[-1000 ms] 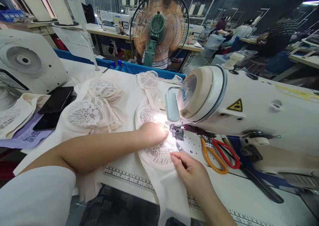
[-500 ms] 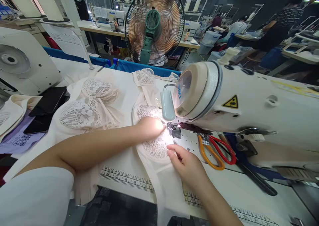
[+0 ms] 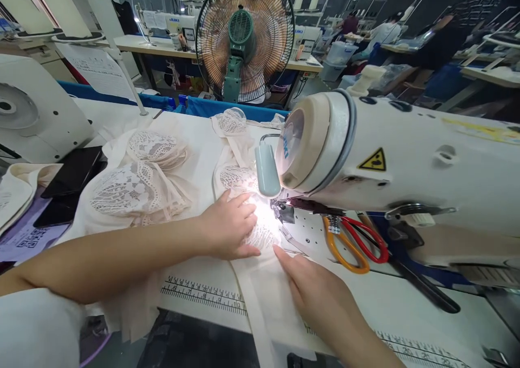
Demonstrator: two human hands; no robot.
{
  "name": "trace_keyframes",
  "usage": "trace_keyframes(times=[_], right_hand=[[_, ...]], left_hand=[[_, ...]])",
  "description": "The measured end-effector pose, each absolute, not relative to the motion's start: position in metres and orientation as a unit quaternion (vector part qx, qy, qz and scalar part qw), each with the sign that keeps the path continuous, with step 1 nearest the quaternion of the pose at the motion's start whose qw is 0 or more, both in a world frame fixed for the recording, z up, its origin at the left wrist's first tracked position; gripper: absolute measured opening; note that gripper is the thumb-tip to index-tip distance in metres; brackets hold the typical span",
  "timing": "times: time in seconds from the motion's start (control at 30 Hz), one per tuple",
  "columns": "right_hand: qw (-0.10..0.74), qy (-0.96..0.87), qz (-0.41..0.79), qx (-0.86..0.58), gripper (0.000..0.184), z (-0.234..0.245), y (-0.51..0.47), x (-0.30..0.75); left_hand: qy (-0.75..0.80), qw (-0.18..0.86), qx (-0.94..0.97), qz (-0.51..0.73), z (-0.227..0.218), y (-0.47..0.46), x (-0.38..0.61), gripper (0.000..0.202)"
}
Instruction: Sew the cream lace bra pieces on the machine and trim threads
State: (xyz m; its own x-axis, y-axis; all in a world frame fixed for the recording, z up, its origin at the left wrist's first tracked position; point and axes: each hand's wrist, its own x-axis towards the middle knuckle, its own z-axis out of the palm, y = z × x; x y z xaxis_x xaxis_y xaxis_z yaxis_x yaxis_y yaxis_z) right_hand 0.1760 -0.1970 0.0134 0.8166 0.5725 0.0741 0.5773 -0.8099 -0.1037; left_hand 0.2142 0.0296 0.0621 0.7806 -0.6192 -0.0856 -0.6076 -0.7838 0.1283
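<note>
A cream lace bra [image 3: 252, 270] lies under the brightly lit needle area of a white sewing machine [image 3: 406, 157], its band hanging toward the table's front edge. Flat on a lace cup left of the needle rests my left hand [image 3: 231, 224], fingers spread. My right hand [image 3: 312, 281] is at the fabric's right edge, just in front of the needle area; its fingers are closed together on the bra, some of them hidden. Glare and the grey lamp [image 3: 268, 170] partly hide the needle area. Another lace cup [image 3: 231, 121] of the sewn pieces lies behind.
Stacked lace bras [image 3: 125, 189] lie to the left, beside dark phones [image 3: 73, 173] and a purple paper [image 3: 30, 232]. Orange-and-red-handled scissors [image 3: 349, 243] sit under the machine arm. A ruler strip [image 3: 203, 295] runs along the front edge. A fan [image 3: 244, 38] stands behind the table.
My left hand has moved from beside the needle down and left, its fingers now spread over the cup. My right hand has shifted slightly downward at the fabric edge. The view has shifted slightly.
</note>
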Motion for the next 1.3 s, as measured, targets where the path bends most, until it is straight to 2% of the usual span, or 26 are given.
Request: trace_keyframes(times=[0.1,0.3,0.57,0.8,1.1,1.2,1.3], right_hand=[[0.030,-0.302,0.023,-0.952,0.051,0.021,-0.190,0.181],[-0.030,-0.262,0.111,-0.958,0.062,0.036,-0.177,0.198],[-0.062,-0.240,0.170,-0.954,0.080,0.048,-0.160,0.211],[-0.080,-0.210,0.215,-0.950,0.091,0.055,-0.146,0.216],[-0.042,-0.219,0.207,-0.952,0.072,0.056,-0.169,0.204],[-0.032,-0.227,0.208,-0.951,0.074,0.052,-0.182,0.196],[-0.029,-0.254,0.202,-0.945,0.076,0.045,-0.195,0.189]], left_hand=[[-0.268,0.009,0.957,-0.110,0.056,0.035,0.207,0.071],[-0.233,0.007,0.960,-0.153,0.049,0.041,0.222,0.084],[-0.202,0.011,0.964,-0.175,0.058,0.044,0.245,0.082],[-0.186,0.034,0.966,-0.177,0.071,0.044,0.264,0.068],[-0.134,0.087,0.972,-0.172,0.083,0.041,0.272,0.062],[-0.145,0.098,0.973,-0.154,0.080,0.045,0.276,0.058],[-0.182,0.104,0.972,-0.108,0.069,0.051,0.286,0.062]])
